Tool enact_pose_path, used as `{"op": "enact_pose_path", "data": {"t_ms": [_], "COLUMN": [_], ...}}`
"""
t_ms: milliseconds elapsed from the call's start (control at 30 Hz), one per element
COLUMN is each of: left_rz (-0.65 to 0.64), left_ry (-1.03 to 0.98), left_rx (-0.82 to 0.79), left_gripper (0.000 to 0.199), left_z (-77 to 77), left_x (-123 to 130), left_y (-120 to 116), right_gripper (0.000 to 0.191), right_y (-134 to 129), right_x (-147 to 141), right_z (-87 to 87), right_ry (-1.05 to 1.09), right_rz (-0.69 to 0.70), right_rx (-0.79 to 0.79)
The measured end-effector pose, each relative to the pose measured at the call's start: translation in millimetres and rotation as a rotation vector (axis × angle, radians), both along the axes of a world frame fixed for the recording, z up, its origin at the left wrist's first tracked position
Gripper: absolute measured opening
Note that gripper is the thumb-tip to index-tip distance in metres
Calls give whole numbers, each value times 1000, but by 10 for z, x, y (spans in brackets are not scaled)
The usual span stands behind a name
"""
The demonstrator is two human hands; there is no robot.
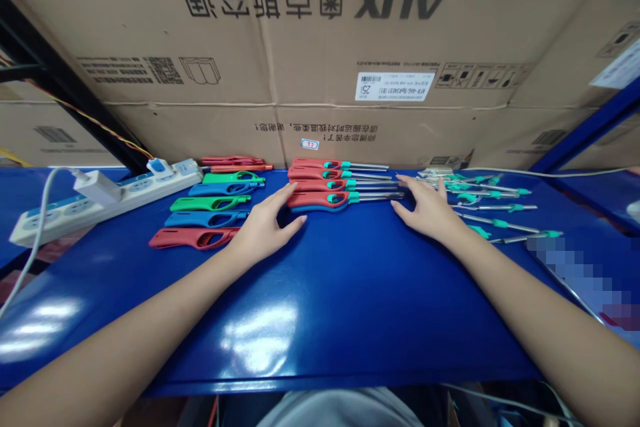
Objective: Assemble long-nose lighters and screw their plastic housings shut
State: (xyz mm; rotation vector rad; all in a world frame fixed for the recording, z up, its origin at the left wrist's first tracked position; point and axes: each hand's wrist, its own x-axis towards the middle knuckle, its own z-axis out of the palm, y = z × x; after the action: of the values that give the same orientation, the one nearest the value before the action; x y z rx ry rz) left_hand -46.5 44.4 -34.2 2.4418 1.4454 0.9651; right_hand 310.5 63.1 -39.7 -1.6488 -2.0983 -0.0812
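Several gas lighters with red handles lie in a row at the middle of the blue table, their metal barrels pointing right. A strip of blue handle shows beneath the nearest one. My left hand is at the handle ends, thumb spread away from the fingers. At the barrel tips is my right hand, also with its thumb apart; whether its fingertips touch the tips I cannot tell. Left of my left hand lie several handles without barrels, including a red handle and a green handle. Loose metal barrels with teal parts lie right of my right hand.
A white power strip with a plugged-in charger lies at the back left. Large cardboard stands behind the table. At the right lies a partly blurred flat object. A thin cable runs along the back right.
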Motion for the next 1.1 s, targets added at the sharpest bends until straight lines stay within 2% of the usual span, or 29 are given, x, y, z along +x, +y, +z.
{"op": "enact_pose_path", "data": {"t_ms": [433, 600, 667, 767, 833, 900, 967, 1033, 1100], "left_rz": [-6, 24, 34, 36, 40, 82, 150, 228, 290], "left_ry": [16, 35, 60, 172, 278, 337, 400, 481, 578], "left_rx": [34, 59, 79, 114, 37, -61, -85, -115, -168], "left_gripper": [65, 61, 62, 56, 50, 44, 38, 39, 32], "left_z": [-16, 38, 129, 357, 541, 715, 851, 938, 975], "left_x": [13, 41, 21, -105, -253, -427, -599, -751, -875], "left_y": [5, -37, -54, -59, -54, -46, -24, 28, 118], "right_gripper": [58, 54, 50, 41, 34, 27, 26, 27, 29], "right_y": [-31, -47, -62, -102, -143, -189, -232, -264, -283], "right_x": [-7, -15, -36, -90, -134, -173, -198, -206, -205], "right_z": [32, 49, 78, 146, 196, 234, 251, 250, 242], "right_ry": [-40, -40, -14, 39, 71, 103, 123, 115, 91], "right_rz": [-28, -16, 20, 109, 185, 237, 246, 250, 294], "right_rx": [-19, 71, 134, 226, 261, 241, 184, 139, 128]}}
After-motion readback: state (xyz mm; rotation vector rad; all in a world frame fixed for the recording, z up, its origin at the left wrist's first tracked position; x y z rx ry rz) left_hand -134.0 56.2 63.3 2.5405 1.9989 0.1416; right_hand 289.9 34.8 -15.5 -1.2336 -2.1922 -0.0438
